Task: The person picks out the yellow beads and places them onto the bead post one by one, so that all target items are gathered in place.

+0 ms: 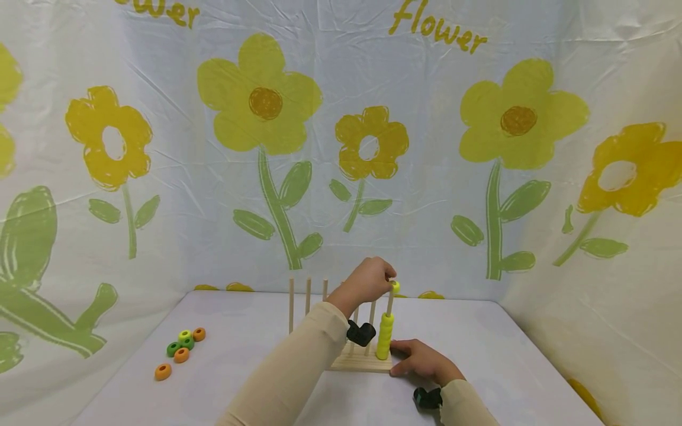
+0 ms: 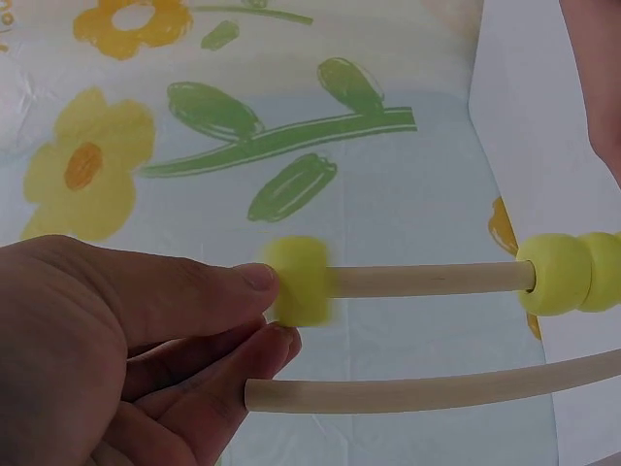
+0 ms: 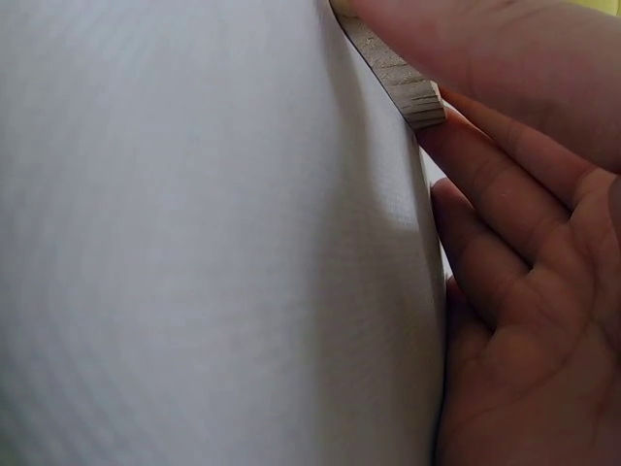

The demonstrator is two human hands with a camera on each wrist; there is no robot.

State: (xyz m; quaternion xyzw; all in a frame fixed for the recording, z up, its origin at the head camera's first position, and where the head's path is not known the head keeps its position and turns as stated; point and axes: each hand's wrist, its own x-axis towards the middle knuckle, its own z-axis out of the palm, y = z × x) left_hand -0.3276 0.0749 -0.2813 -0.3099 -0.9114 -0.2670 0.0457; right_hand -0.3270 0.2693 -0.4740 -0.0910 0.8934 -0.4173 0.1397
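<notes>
My left hand [image 1: 367, 281] pinches a yellow bead [image 1: 395, 287] between thumb and fingers at the top of the rightmost peg of a wooden bead rack. In the left wrist view this bead [image 2: 303, 282] looks blurred, with the peg [image 2: 427, 281] running out of it toward a stack of yellow beads [image 1: 385, 337] lower down. A neighbouring peg [image 2: 388, 396] passes by the fingertips. Low at the rack's right end, my right hand [image 1: 423, 360] grips the wooden base [image 1: 362, 363], thumb at the front and fingers behind. Its wood corner [image 3: 398, 78] shows between thumb and fingers.
Several loose beads lie on the table's left side: an orange bead [image 1: 163, 371] nearest, then green beads [image 1: 186, 342] and a yellow bead [image 1: 185, 335]. Bare pegs [image 1: 291, 305] stand on the rack's left. A flowered curtain [image 1: 362, 248] hangs behind the white table [image 1: 224, 378].
</notes>
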